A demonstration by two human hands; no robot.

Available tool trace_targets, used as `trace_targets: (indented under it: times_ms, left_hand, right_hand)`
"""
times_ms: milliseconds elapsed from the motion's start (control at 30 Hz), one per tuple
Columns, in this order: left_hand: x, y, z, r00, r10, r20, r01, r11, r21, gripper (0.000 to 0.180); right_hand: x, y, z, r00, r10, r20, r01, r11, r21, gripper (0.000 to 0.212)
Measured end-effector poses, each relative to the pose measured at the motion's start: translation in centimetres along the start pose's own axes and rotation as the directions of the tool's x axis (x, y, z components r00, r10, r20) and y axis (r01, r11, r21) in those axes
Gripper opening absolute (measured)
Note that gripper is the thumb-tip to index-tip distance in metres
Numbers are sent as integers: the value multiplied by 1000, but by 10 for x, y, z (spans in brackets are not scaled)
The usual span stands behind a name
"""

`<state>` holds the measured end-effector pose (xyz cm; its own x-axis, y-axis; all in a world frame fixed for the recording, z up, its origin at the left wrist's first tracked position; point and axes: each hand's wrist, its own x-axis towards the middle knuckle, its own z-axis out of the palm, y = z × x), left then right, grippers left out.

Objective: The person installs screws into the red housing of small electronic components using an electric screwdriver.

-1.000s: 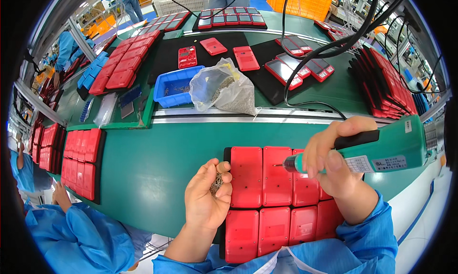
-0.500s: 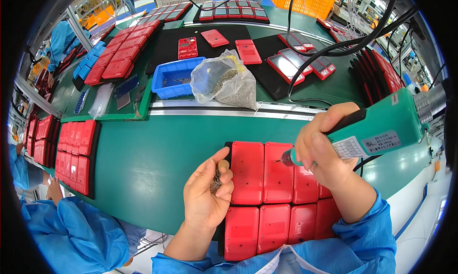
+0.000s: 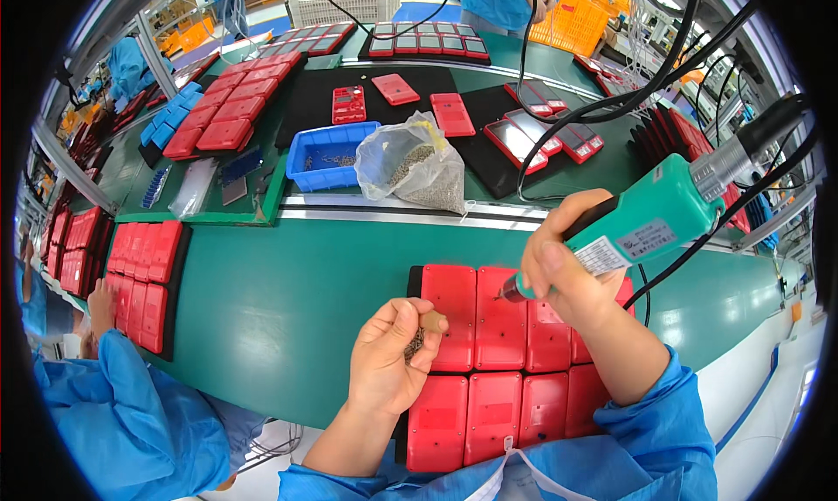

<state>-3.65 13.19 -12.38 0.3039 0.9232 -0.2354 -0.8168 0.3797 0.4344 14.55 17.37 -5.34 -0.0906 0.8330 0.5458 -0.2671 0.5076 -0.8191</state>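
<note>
My left hand (image 3: 384, 359) is closed round a small heap of screws (image 3: 414, 346), its thumb against a finger that wears a tan finger cot (image 3: 433, 321). In my right hand (image 3: 567, 270) is a green electric screwdriver (image 3: 650, 217), tilted with its bit pointing down to the left. The bit's tip hovers close over a red case (image 3: 500, 339); whether it touches cannot be told. Several such red cases lie in two rows on a black tray (image 3: 415, 281) in front of me, their corners dotted with screw holes. My left hand partly covers the near-left case (image 3: 449, 353).
Beyond the metal rail stand a blue bin (image 3: 301, 169) and a clear bag of screws (image 3: 436, 182). Black cables (image 3: 602, 108) hang at the right. Another tray of red cases (image 3: 144, 274) lies left, touched by a co-worker's hand (image 3: 100, 305). Red devices with screens (image 3: 515, 143) lie beyond.
My left hand has moved right, over the edge of the red cases, its finger cot now turned outward. The screwdriver has swung to a steeper tilt. A co-worker's hand now reaches the left tray.
</note>
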Motion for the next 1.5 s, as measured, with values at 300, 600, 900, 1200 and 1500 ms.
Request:
trace_targets:
  times_ms: [300, 600, 900, 1200, 1500]
  left_hand:
    - [3, -3, 14, 979, -202, -23, 202, 979, 15, 28]
    - [1, -8, 22, 939, -341, 48, 344, 936, -79, 30]
    - [-2, -9, 27, 932, -363, -16, 356, 921, -161, 29]
    - [-4, -10, 30, 929, -365, -59, 351, 920, -174, 27]
    - [-9, -8, 23, 939, -343, 23, 338, 907, -250, 27]
  right_hand:
    - [0, -57, 19, 968, -235, -84, 245, 956, 159, 24]
    - [-13, -64, 40, 951, -288, -110, 294, 955, 42, 30]
    - [-15, -56, 39, 948, -311, -63, 315, 946, 77, 31]
    - [-12, -50, 40, 899, -439, 11, 434, 892, 127, 28]
    - [-14, -43, 50, 880, -474, 23, 472, 880, 57, 25]
